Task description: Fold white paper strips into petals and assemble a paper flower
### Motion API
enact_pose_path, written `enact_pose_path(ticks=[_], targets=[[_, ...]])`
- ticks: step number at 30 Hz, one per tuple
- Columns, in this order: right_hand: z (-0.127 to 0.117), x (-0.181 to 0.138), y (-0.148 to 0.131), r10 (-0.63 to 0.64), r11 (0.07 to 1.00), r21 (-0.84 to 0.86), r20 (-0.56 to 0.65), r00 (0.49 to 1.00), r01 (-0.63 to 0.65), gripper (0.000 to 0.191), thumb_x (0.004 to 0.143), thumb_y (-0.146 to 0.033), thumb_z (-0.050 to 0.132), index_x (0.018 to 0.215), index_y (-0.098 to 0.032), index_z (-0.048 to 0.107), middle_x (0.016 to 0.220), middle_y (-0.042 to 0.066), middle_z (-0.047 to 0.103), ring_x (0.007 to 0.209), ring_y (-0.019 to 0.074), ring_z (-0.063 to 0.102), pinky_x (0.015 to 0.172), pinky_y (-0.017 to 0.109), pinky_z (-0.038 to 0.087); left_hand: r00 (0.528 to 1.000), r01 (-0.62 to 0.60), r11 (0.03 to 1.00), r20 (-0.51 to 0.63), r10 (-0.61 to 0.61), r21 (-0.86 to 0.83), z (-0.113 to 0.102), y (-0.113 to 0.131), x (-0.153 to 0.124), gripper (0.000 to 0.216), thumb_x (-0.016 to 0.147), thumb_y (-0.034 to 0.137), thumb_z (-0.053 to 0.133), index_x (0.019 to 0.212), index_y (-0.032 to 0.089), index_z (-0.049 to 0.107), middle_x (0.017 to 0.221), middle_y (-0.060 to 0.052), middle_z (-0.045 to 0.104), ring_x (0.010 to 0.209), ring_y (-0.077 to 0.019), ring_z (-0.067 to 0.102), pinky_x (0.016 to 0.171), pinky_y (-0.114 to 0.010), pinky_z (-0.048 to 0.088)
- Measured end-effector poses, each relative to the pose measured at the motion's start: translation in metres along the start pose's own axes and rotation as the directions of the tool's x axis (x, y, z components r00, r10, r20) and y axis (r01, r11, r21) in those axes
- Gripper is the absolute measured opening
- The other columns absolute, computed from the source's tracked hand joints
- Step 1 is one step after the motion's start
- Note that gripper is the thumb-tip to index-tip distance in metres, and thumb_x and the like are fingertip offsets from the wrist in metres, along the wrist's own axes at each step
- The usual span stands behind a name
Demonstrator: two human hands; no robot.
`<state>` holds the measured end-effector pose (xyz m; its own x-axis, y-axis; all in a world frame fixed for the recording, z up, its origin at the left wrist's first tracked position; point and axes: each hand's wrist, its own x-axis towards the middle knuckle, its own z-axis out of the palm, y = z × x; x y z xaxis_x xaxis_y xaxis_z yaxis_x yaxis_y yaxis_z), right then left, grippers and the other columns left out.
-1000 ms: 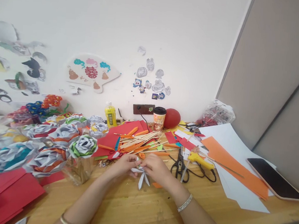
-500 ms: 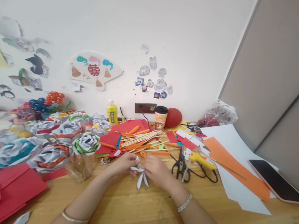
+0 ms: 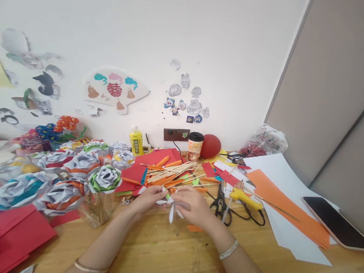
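Note:
Both my hands meet over the middle of the wooden table (image 3: pixel 165 254), a little above it. My left hand (image 3: pixel 147 199) and my right hand (image 3: pixel 191 205) pinch a small folded white paper piece (image 3: pixel 171 208) with a bit of green between them; narrow white strips hang down from it. Just behind my hands lies a pile of thin wooden sticks (image 3: pixel 169 171) on red paper sheets (image 3: pixel 154 157). An orange paper scrap (image 3: pixel 194 228) lies on the table under my right wrist.
Several paper roses (image 3: pixel 103 178) stand at the left, one in a glass jar. Black scissors (image 3: pixel 221 201) and a yellow glue gun (image 3: pixel 243 197) lie right of my hands. Orange and white sheets (image 3: pixel 284 200) and a phone (image 3: pixel 336 222) lie far right. A cup (image 3: pixel 195 146) and yellow bottle (image 3: pixel 136 141) stand by the wall.
My hands have lifted the white paper piece slightly off the table and away from me. The orange scrap under my right hand now shows.

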<state>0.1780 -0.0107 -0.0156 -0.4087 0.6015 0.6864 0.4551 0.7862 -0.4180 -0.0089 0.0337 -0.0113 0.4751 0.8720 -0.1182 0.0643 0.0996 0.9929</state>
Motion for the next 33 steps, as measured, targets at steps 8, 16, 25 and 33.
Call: enact_pose_path(ticks=[8,16,25,33], targets=[[0.008,0.001,0.020,0.540,0.780,0.418,-0.073,0.838,-0.466,0.019,0.071,-0.028,0.061,0.086,-0.016,0.065,0.087,0.007,0.068,0.082,0.0198,0.062,0.076,0.033,0.047,0.987,-0.159,0.981,0.023,0.157,0.111,0.014,0.006,-0.002,0.025,0.061,0.035,0.068,0.073,0.015,0.059,0.069,-0.001,0.065,0.062,-0.0138,0.058,0.062,-0.025,0.043],[0.017,0.001,0.020,0.538,0.831,0.258,-0.146,0.830,-0.493,0.009,0.067,-0.016,0.063,0.076,-0.017,0.064,0.078,0.003,0.066,0.076,0.0178,0.059,0.072,0.030,0.044,0.939,-0.294,0.890,-0.068,0.337,0.349,0.028,-0.005,0.002,0.020,0.065,0.034,0.064,0.070,0.015,0.061,0.078,-0.006,0.066,0.074,-0.0187,0.059,0.070,-0.028,0.045],[0.013,0.004,0.006,0.304,0.945,-0.028,-0.298,0.905,-0.326,0.005,0.072,-0.018,0.063,0.076,-0.020,0.061,0.077,0.002,0.063,0.079,0.0186,0.053,0.076,0.033,0.036,0.818,-0.253,0.833,-0.350,0.456,0.492,0.040,0.000,-0.006,0.017,0.062,0.031,0.065,0.074,0.019,0.064,0.081,-0.004,0.068,0.082,-0.0230,0.060,0.078,-0.033,0.043],[0.010,0.004,0.006,0.302,0.950,0.005,-0.285,0.910,-0.313,0.009,0.069,-0.016,0.065,0.074,-0.020,0.059,0.076,0.001,0.061,0.079,0.0186,0.053,0.074,0.032,0.037,0.792,-0.320,0.795,-0.315,0.523,0.516,0.042,0.001,-0.010,0.013,0.063,0.031,0.065,0.071,0.021,0.064,0.080,-0.004,0.068,0.081,-0.0233,0.059,0.078,-0.033,0.043]])
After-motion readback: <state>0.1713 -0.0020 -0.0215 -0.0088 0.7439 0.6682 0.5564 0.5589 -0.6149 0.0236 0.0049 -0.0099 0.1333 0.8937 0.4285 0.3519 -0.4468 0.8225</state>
